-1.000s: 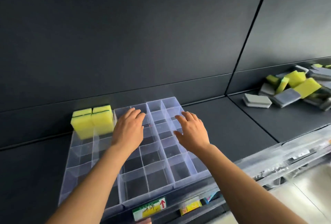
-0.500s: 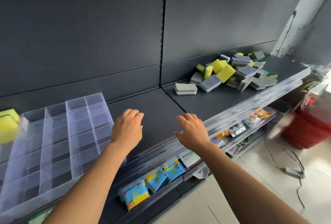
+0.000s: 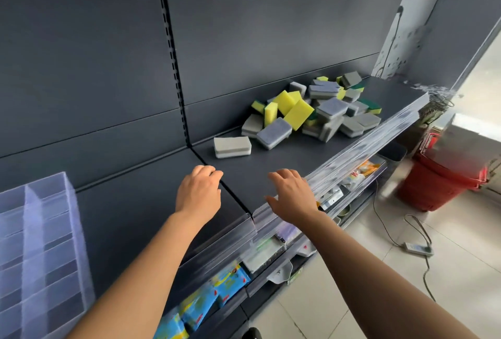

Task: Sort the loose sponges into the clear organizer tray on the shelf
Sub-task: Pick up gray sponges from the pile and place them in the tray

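Sponges (image 3: 311, 111): loose yellow and grey heap on the shelf (image 3: 284, 167), right end; one grey sponge (image 3: 232, 146) lies apart, nearer you. Tray (image 3: 35, 243): clear, far left, well apart from the heap. Your left hand (image 3: 199, 192): loosely curled, empty. Your right hand (image 3: 291, 193): fingers spread, empty, above the shelf edge.
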{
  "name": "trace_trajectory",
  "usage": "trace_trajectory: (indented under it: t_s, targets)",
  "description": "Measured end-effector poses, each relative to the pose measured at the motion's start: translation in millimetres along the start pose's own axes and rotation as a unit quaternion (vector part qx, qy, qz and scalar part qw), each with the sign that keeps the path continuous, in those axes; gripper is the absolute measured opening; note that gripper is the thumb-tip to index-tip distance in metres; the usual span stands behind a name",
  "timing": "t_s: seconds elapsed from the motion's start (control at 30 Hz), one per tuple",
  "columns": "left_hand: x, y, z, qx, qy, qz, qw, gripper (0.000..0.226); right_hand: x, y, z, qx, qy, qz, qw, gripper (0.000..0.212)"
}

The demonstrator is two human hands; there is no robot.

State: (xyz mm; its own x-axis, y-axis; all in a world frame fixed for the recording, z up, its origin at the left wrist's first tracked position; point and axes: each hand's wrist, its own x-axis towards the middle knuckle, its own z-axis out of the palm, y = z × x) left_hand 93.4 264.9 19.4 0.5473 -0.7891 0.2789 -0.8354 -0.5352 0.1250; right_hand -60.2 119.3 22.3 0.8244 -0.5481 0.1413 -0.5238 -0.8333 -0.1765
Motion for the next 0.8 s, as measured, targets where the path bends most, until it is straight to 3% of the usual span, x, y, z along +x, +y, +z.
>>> trace_trajectory:
  t_s: [0.27,0.57,0.73,0.8]
  targets:
    - [100,11,36,-0.011,-0.026,-0.031,0.999,0.041,88,56,4,-0.024,-0.006,0.0,1.0,0.05]
    - [158,0,64,0.002,-0.082,-0.194,0.978,0.056,166,80,20,-0.077,-0.003,-0.074,0.994,0.05]
    - [167,-1,72,-0.073,-0.102,-0.258,0.958,0.065,192,87,29,-0.105,-0.021,-0.134,0.985,0.067]
    - [171,1,70,-0.137,-0.098,-0.306,0.937,0.074,199,89,32,-0.129,-0.013,-0.155,0.979,0.064]
